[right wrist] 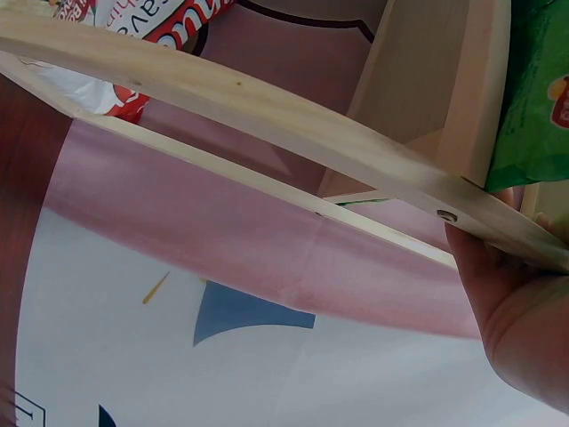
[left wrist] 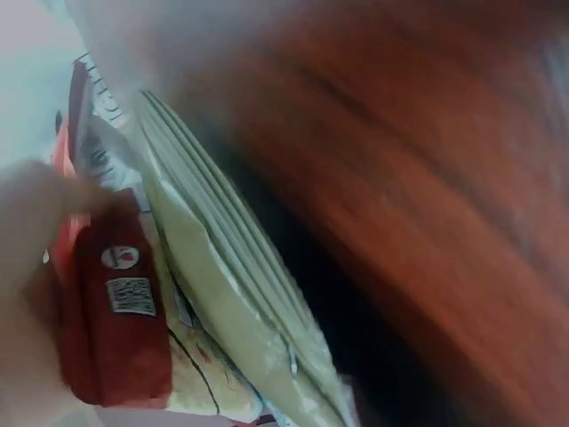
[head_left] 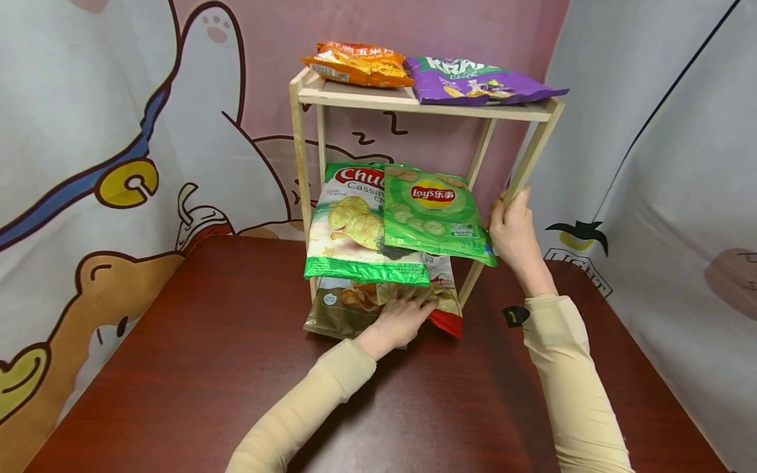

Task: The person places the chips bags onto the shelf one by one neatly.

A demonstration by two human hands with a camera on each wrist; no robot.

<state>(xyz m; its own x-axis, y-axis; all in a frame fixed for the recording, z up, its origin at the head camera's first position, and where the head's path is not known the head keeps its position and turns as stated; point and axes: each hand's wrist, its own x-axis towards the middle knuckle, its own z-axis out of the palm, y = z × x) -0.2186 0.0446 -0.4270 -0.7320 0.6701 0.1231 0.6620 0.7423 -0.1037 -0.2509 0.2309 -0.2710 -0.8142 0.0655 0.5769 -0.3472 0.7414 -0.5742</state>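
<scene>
A small wooden shelf rack [head_left: 426, 104] stands on the table. My right hand [head_left: 513, 226] grips its right front post, beside a green Lay's chip bag [head_left: 434, 213]; the right wrist view also shows this hand [right wrist: 524, 311] at the post. My left hand [head_left: 402, 318] reaches low at the rack's front, spread fingers touching the lower chip bags. There lie a brown chip bag [head_left: 340, 305] and a red-ended chip bag [head_left: 446, 322]. In the left wrist view, part of the left hand [left wrist: 36, 267] is beside the red bag end [left wrist: 124, 311] and a pale yellow bag [left wrist: 222, 294]. Its fingertips are partly hidden.
A green-and-white cassava chip bag [head_left: 355, 226] leans left of the Lay's bag, overhanging the lower level. An orange snack bag [head_left: 361, 66] and a purple snack bag [head_left: 479, 82] lie on top. Printed cloth [head_left: 106, 85] surrounds the dark red table [head_left: 195, 368].
</scene>
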